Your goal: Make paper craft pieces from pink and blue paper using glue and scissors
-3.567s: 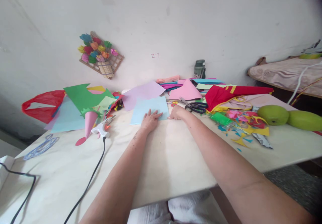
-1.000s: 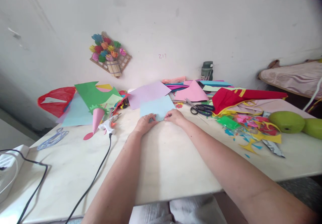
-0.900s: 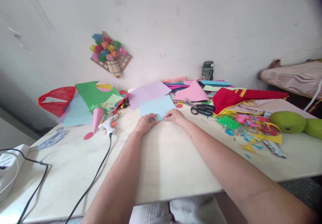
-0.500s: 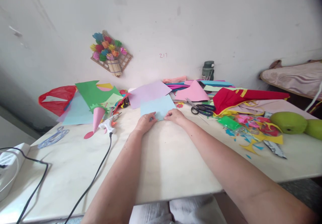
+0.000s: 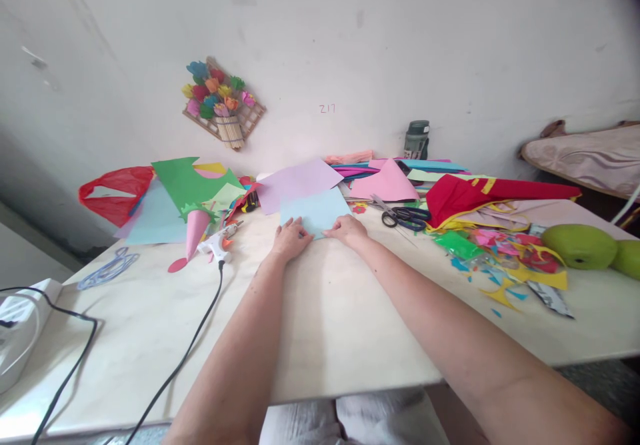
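Head view here: the blue sheet (image 5: 320, 206) lies on the worktop (image 5: 350, 325) right in front of the person, far edge up against the lilac sheet (image 5: 297, 179). The left hand (image 5: 291, 238) rests on its near left part, fingers spread and loose, more pressing than gripping. The right hand (image 5: 349, 229) is at the near right corner, fingers bunched against the thumb; looks like a pinch, but I can't tell if any paper is actually between them.

My worry is a skewed or wrinkled sheet. If the right hand tugs while the left only presses lightly, the paper could twist or skate. Pressing unevenly along that near edge could also leave a crooked crease. The scissors (image 5: 407, 217) sit near the right hand, blades angled its way, so a careless sideways swing might knock them. And the glue gun (image 5: 215, 247) has its cord (image 5: 193, 341) near the left forearm; catch that and the gun probably gets dragged. No idea if it's hot.

Stuff I can't make out: the near corners of the sheet are mostly under the hands, and the small bits behind the cone (image 5: 197, 233) are a jumble. The frame cuts off the power strip (image 5: 27, 328) and the farther green fruit (image 5: 629, 258).
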The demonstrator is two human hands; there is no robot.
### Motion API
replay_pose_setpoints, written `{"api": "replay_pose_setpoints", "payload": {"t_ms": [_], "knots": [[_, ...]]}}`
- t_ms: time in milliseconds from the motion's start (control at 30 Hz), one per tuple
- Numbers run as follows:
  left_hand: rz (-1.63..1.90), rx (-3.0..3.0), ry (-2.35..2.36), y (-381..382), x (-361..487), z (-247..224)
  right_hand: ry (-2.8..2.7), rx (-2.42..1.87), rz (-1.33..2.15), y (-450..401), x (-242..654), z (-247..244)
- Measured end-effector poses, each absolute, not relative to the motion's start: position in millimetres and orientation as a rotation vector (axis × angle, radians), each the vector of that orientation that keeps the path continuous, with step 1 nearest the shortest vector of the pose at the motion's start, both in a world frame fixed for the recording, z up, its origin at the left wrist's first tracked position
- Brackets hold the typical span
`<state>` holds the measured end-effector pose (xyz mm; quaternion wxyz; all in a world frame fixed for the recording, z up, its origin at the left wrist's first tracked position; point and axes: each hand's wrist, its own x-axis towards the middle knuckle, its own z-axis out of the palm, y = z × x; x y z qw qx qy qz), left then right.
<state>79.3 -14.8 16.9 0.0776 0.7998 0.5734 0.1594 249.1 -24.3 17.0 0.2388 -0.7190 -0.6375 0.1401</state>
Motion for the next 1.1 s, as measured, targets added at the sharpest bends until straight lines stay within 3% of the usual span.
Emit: {"api": "replay_pose_setpoints", "payload": {"t_ms": [433,800,1100], "knots": [[0.519,2.309,1.865,-15.3,78.7,17.2,-1.700,-2.054,0.212,-34.6,228.7,19.5],[0.538,2.310,1.861,-15.3,75.3,13.3,-1.757,-1.991,0.314,-22.3,250.6,14.7],[0.489,2.867,1.530,-25.2,73.4,21.4,-1.783,-1.871,0.309,-17.1,263.1,12.5]]}}
